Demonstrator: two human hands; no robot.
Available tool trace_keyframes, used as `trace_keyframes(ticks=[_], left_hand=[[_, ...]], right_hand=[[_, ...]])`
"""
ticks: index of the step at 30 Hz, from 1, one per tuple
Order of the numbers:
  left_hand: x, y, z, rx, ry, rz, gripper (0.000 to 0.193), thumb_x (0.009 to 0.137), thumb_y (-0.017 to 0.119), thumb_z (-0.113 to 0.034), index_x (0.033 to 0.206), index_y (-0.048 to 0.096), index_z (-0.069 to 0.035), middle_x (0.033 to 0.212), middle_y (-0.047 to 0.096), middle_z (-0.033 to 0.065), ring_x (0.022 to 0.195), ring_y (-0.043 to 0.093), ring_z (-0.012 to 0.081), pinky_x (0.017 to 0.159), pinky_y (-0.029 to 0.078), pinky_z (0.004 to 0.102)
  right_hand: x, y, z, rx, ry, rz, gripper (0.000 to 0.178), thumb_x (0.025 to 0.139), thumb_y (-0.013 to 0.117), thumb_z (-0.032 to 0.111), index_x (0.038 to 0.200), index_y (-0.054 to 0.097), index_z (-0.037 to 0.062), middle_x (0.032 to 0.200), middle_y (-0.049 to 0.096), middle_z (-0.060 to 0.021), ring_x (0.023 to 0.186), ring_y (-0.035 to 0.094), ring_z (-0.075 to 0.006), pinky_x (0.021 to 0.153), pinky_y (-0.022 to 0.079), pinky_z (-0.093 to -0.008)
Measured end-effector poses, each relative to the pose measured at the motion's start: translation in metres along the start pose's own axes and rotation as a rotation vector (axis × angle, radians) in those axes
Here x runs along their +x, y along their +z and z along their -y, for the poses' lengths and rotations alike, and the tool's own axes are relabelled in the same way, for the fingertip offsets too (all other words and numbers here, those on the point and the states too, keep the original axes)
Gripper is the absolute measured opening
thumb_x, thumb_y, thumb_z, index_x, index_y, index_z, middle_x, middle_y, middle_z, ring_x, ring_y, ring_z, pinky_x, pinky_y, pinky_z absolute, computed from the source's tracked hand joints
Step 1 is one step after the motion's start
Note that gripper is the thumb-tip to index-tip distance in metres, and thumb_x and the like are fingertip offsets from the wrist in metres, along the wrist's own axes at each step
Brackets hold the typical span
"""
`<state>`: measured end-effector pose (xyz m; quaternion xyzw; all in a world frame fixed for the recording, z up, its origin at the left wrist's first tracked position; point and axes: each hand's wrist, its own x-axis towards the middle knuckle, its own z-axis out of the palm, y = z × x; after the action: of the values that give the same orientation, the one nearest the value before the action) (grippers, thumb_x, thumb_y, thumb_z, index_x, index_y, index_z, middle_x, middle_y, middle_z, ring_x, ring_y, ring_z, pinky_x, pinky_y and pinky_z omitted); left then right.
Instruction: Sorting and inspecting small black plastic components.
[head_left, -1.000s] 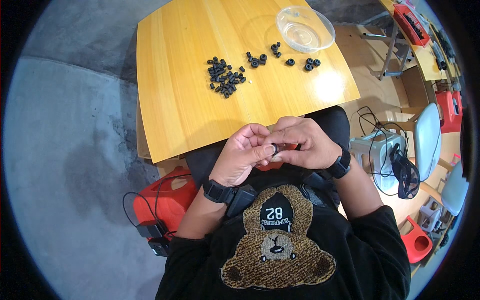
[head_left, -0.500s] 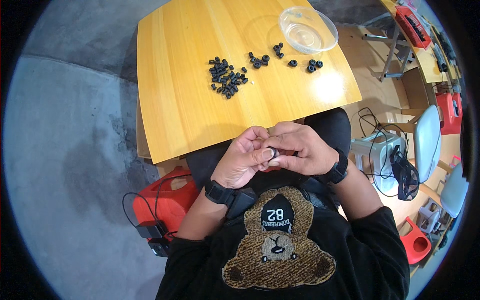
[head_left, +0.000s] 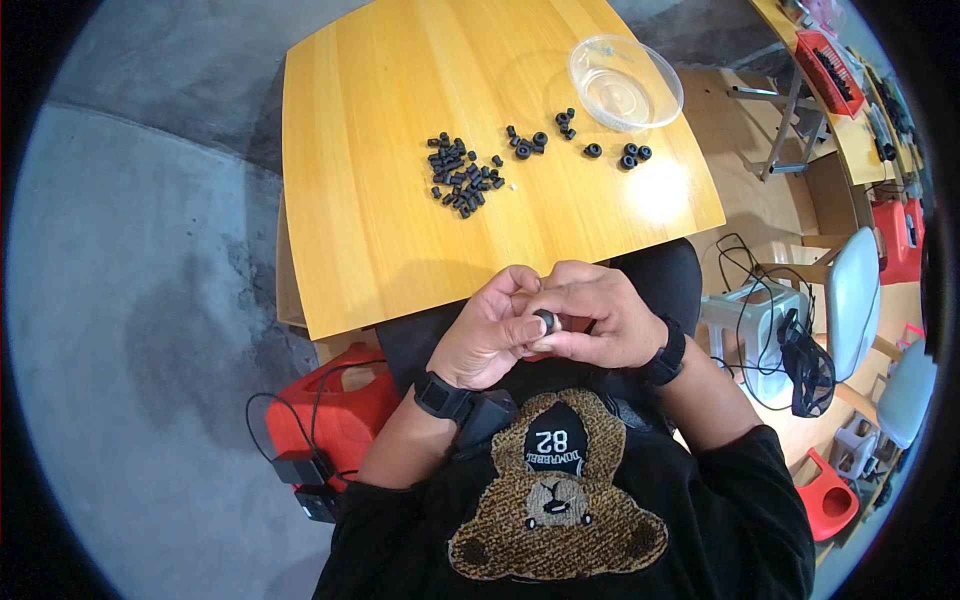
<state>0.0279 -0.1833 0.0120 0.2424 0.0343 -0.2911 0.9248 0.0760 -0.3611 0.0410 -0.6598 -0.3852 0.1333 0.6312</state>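
Just past the table's near edge, my two hands meet over my lap. A small round black part (head_left: pixel 545 319) is pinched between them; its underside is hidden by fingers. My left hand (head_left: pixel 487 330) has its thumb pressed on the part. From the other side, the thumb and fingers of my right hand (head_left: pixel 597 312) close around it. On the wooden table (head_left: pixel 370 210) lies a loose pile of small black cylindrical pieces (head_left: pixel 466 178). To its right are several thicker black ring-shaped pieces (head_left: pixel 523 151), each with a hole.
A clear round plastic tub (head_left: pixel 655 112) stands at the table's far right corner. Beyond it, a red basket (head_left: pixel 830 75) sits on another bench. Chairs, a pale stool (head_left: pixel 750 320) and loose cables are at right; a red plastic stool (head_left: pixel 330 410) is at lower left.
The table and its pieces sit slightly lower in view. My fingers have shifted around the black part, which now shows more plainly between my thumbs.
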Motion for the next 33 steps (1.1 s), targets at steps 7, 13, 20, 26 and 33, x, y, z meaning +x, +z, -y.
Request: trace_keyframes(ticks=[7, 13, 20, 26, 33], left_hand=[[-0.001, 0.002, -0.003, -0.121, -0.042, -0.086, 0.029, 0.081, 0.063, -0.006, 0.106, 0.047, -0.008, 0.085, 0.056, 0.0027, 0.073, 0.057, 0.0101, 0.068, 0.053, 0.0277], [-0.002, 0.003, -0.004, -0.042, 0.067, -0.064, 0.029, 0.081, 0.063, -0.004, 0.106, 0.048, -0.009, 0.089, 0.059, 0.0046, 0.075, 0.057, 0.0105, 0.063, 0.051, 0.0256], [-0.001, 0.006, -0.003, -0.082, 0.081, -0.106, 0.027, 0.083, 0.061, -0.002, 0.106, 0.049, -0.008, 0.089, 0.06, 0.0047, 0.075, 0.057, 0.0104, 0.065, 0.049, 0.0223], [-0.003, 0.002, -0.003, -0.172, 0.042, -0.073, 0.022, 0.084, 0.059, -0.005, 0.105, 0.051, -0.005, 0.086, 0.06, 0.0051, 0.075, 0.059, 0.0115, 0.065, 0.048, 0.0209], [-0.006, 0.002, -0.002, -0.077, 0.066, -0.084, 0.028, 0.083, 0.061, -0.01, 0.106, 0.046, -0.003, 0.094, 0.058, 0.009, 0.083, 0.06, 0.0167, 0.07, 0.052, 0.0262]], right_hand=[[0.006, -0.009, -0.004, -0.062, -0.049, 0.086, 0.028, 0.076, 0.066, 0.022, 0.095, 0.064, 0.0014, 0.075, 0.055, -0.012, 0.067, 0.053, -0.0272, 0.063, 0.043, -0.0336], [0.007, -0.004, -0.006, 0.065, -0.013, 0.098, 0.027, 0.079, 0.065, 0.019, 0.099, 0.063, 0.0015, 0.072, 0.054, -0.0101, 0.068, 0.053, -0.0236, 0.065, 0.043, -0.0308], [0.006, -0.002, -0.009, 0.165, 0.088, 0.014, 0.024, 0.08, 0.065, 0.019, 0.097, 0.063, 0.0024, 0.068, 0.053, -0.008, 0.064, 0.052, -0.0204, 0.061, 0.044, -0.0293], [0.013, -0.007, 0.003, -0.041, 0.002, 0.074, 0.02, 0.079, 0.063, 0.019, 0.092, 0.063, 0.0043, 0.066, 0.052, -0.0097, 0.062, 0.053, -0.0257, 0.058, 0.043, -0.0325], [0.02, -0.006, 0.007, -0.114, -0.045, 0.145, 0.018, 0.078, 0.063, 0.017, 0.091, 0.062, 0.0048, 0.067, 0.052, -0.0112, 0.062, 0.053, -0.0288, 0.057, 0.043, -0.0345]])
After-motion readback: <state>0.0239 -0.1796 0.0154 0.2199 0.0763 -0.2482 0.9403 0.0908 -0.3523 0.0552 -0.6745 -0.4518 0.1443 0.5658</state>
